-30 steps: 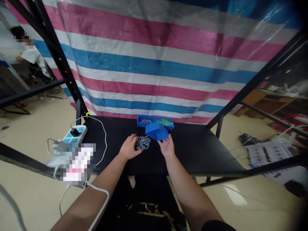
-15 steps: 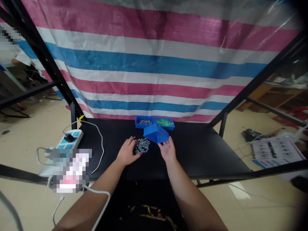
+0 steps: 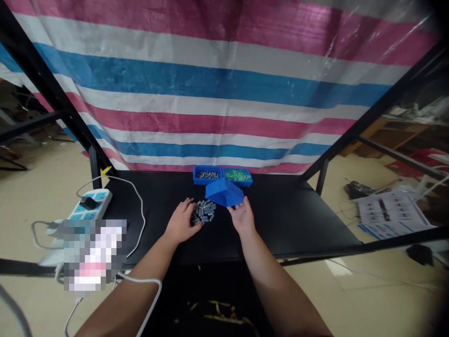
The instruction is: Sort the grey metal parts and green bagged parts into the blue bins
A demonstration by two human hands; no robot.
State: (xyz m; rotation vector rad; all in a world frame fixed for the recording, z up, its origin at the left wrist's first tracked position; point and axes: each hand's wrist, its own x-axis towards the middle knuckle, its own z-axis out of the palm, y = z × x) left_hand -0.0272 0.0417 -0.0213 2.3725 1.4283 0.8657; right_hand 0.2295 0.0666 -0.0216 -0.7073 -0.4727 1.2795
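Head view: left hand (image 3: 182,223) lies open, grip apart, touching a heap of grey blocks (image 3: 203,213) on the black desk (image 3: 298,220) — right hand (image 3: 242,217), grip also apart, palm up, just beneath a tilted blue bin (image 3: 224,193).

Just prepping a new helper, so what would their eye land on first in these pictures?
A big pink, blue and white striped tarp fills the top of the view, behind the black table. On the table, a tilted bright blue bin sits just above the right hand, in front of two smaller blue trays. Beside it, a heap of small grey blocks lies by the left hand.
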